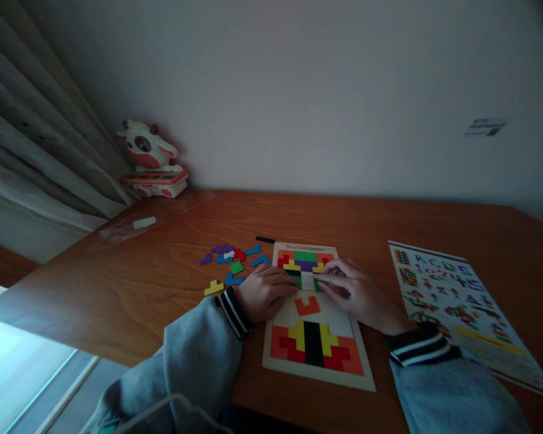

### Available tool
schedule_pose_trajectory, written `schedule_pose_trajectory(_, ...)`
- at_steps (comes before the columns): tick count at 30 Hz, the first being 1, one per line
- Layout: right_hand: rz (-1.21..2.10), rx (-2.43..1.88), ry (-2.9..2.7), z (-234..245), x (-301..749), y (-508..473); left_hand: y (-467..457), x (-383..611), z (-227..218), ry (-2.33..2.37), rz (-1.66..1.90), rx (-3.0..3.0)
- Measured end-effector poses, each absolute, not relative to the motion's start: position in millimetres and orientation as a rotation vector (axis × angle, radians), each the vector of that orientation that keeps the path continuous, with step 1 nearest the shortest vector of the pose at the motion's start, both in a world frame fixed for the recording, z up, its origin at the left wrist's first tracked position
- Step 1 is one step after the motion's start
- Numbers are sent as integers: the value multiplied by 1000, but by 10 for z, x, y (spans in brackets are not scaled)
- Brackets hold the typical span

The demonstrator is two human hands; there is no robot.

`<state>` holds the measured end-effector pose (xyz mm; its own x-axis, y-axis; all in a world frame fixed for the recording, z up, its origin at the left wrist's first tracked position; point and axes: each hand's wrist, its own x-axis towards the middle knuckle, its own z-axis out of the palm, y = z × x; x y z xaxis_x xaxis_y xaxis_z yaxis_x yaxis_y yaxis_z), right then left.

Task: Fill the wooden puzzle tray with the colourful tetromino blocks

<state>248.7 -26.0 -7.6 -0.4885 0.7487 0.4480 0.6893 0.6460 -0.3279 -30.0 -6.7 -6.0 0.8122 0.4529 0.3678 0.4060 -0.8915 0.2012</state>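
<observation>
A wooden puzzle board (317,377) lies between my hands, with colored block pieces at its top and bottom. My left hand (265,292) rests over its left edge, fingers lying together and fingertips beside a green piece (297,281). At the right side, my right hand (353,292) has thumb and fingers pinched at another green puzzle piece (317,284), mostly hidden by the fingers. Between the fingertips sits a white piece (307,281). Nearer to me, an orange U-shaped piece (307,306) lies on the pale middle of the board. A black bar (314,343) stands between yellow pieces below.
Left of the board are several loose pieces, among them a yellow one (213,287) and a green square (236,267). A black strip (265,240) lies behind. A printed sheet (461,295) is at right; a cow toy (151,160) stands at back left.
</observation>
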Motion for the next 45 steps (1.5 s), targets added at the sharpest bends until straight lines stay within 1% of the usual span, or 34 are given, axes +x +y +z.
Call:
schedule_pose_trajectory(6,157,-1102,-2331,-86,2479,-263,-73,-299,-35,656,605,2902)
schedule_pose_trajectory(11,234,-1055,-2317,-37,2450,-302,-149,-268,24,400,664,2904)
schedule_pose_trajectory(14,281,-1012,-2332,-17,2429,-345,-198,-253,28,338,626,2874)
schedule_pose_trajectory(26,316,-1046,-2418,11,2383,-448,-188,-269,-37,339,598,2856)
schedule_pose_trajectory(38,428,-1065,-2432,-14,2346,-484,-189,-280,-9,239,732,2755)
schedule_pose_trajectory(42,390,-1078,-2337,-54,2374,-447,-185,-288,-14,248,779,2760)
schedule_pose_trajectory(45,277,-1149,-2257,-101,2425,-395,-152,-303,-35,439,831,2819)
